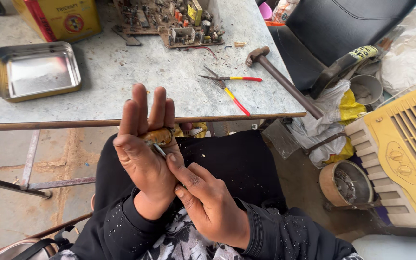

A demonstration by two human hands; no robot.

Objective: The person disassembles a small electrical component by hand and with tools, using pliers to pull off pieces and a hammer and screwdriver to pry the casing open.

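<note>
Tray (37,71) at 10 o'clock on table (121,67). Centre: your left hand (143,144) cups brown taped coil (157,136), fingers raised, grip loose. Your right hand (208,202), touching it from 5 o'clock, pinches thin metal tool (160,150) into coil. Tape looks intact, so stripping barely begun. Pliers (229,89), hammer (280,79) idle at 1 o'clock.
</note>
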